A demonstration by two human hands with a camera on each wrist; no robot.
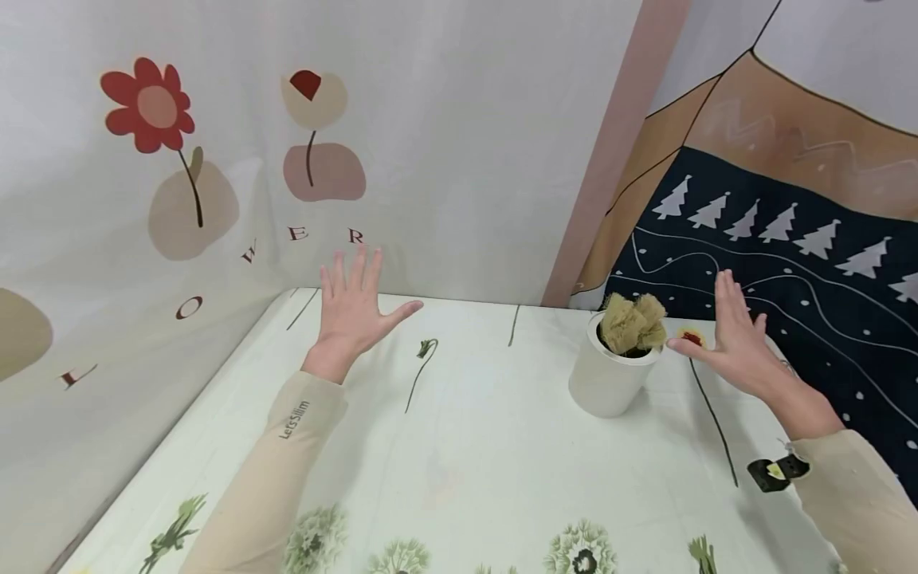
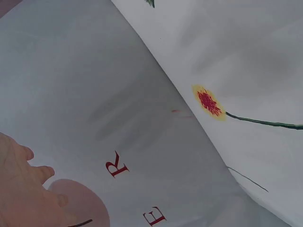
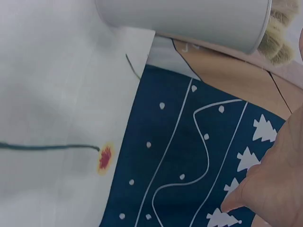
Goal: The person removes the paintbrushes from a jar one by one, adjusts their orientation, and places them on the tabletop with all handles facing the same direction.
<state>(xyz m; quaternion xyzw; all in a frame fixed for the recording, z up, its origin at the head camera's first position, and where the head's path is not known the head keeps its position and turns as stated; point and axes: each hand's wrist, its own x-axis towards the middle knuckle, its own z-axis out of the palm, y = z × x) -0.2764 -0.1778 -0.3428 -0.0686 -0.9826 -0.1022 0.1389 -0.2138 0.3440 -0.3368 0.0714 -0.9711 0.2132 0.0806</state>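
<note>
In the head view, a white table cover (image 1: 466,446), smooth and printed with thin stems and green dandelion-like heads, is spread under both arms. It is backed by a pale grey hanging (image 1: 459,159) printed with red and beige flowers and lettering, and divided by a pink band (image 1: 617,151) from a second hanging with a navy panel (image 1: 796,227) of white trees. A white cylindrical pot (image 1: 606,383), smooth and round-rimmed, is stood towards the far right part of the cover, its mouth largely filled by tan, fibrous tufts (image 1: 629,323). The left hand (image 1: 353,311) is raised well apart from the pot, its grip released, fingers straight and spread. The right hand (image 1: 742,339) is held just beside the pot's rim, also released, thumb stretched towards it; part of the navy panel is hidden behind this hand. A beige sleeve is worn on each arm, and a small black device is seen near the right cuff.

In the left wrist view, only fingertips and part of the palm are shown, before the grey hanging.

In the right wrist view, the pot is cut off by the top edge, and the hand is seen apart from it.
</note>
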